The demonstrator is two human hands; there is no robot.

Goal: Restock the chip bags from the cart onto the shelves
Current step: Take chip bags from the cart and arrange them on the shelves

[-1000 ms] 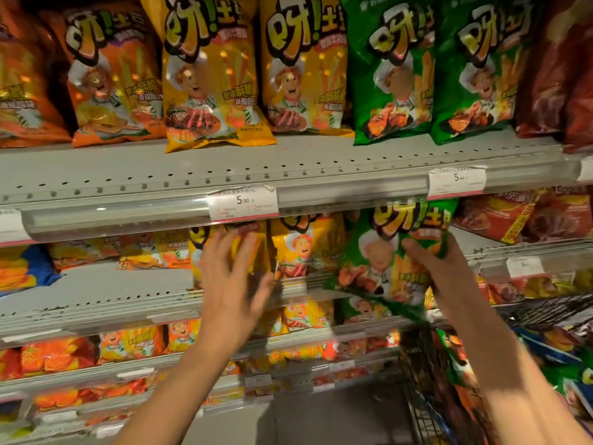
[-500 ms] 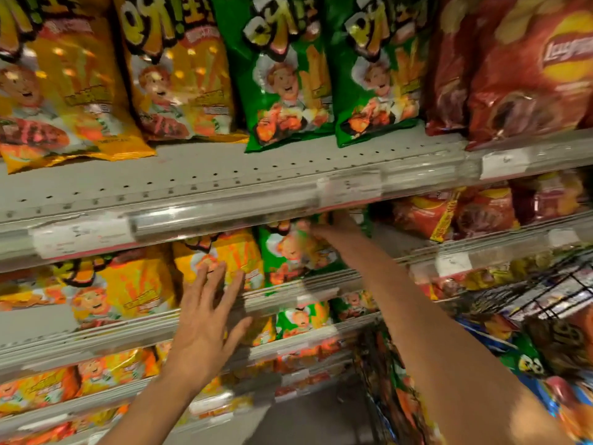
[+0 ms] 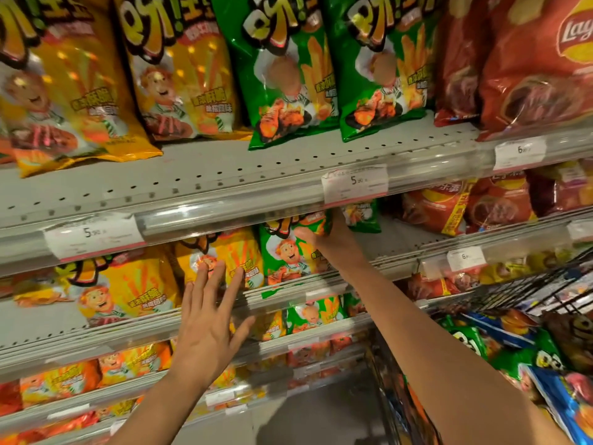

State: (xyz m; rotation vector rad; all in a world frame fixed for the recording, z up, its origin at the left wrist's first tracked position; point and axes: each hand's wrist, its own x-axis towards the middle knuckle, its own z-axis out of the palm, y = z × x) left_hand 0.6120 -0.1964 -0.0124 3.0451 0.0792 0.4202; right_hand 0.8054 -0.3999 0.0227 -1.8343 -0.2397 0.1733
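A green chip bag [image 3: 284, 255] stands on the second shelf [image 3: 401, 245], its top tucked under the shelf above. My right hand [image 3: 330, 244] grips its upper right part. My left hand [image 3: 208, 322] is spread open in front of the yellow chip bags [image 3: 224, 255] beside it, fingertips touching one of them. The wire cart [image 3: 526, 290] at the lower right holds several green, blue and red bags [image 3: 545, 364].
The top shelf [image 3: 224, 178] carries yellow bags [image 3: 179, 69], green bags [image 3: 288, 69] and red Lay's bags [image 3: 539, 65]. Price tags [image 3: 354, 184] hang on the shelf rails. Lower shelves hold orange and yellow bags [image 3: 128, 367]. Grey floor [image 3: 321, 415] shows below.
My right hand has carried the green bag up from in front of the shelves and pushed it onto the second shelf. My left hand slid down from the yellow bags. The view has shifted right.
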